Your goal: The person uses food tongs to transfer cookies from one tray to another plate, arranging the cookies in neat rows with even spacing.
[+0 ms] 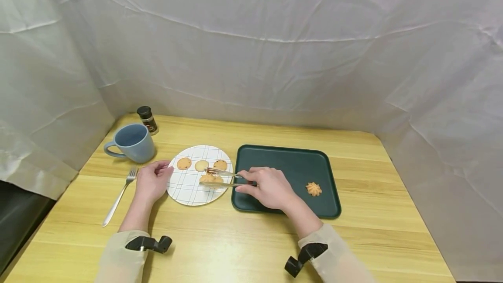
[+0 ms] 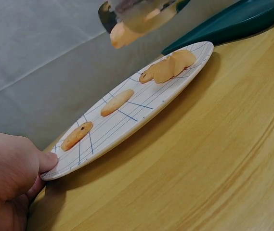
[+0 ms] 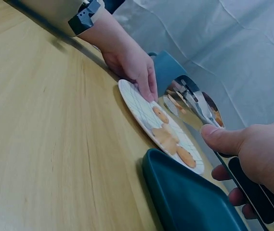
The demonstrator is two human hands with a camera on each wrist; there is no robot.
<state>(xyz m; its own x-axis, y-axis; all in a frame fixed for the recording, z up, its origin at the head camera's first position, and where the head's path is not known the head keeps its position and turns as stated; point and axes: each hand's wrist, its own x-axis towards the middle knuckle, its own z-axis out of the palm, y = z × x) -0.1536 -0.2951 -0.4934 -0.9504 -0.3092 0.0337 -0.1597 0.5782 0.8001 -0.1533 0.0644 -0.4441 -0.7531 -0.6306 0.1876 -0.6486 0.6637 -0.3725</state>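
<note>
My left hand (image 1: 152,182) pinches the left rim of a round white plate (image 1: 184,192) with blue grid lines, thumb on top and fingers below. Several cookies lie on it, including a back row with a raisin cookie (image 1: 184,163) and a pale cookie (image 1: 201,166). In my right hand (image 1: 271,188) I grip metal tongs (image 1: 228,173), reaching left over the plate. The tongs' two arms stand apart, with ridged cookies (image 1: 211,179) showing between them from above. An orange-brown piece (image 2: 121,36) shows at the tongs' tips in the left wrist view; whether they hold it, I cannot tell.
Right of the plate lies a dark green tray (image 1: 283,160) bearing one flower-shaped cookie (image 1: 313,189). A blue mug (image 1: 137,147) and a black-capped jar (image 1: 148,120) stand at the back left. A fork (image 1: 119,198) lies left of my left hand. Grey cloth (image 1: 251,69) surrounds the table.
</note>
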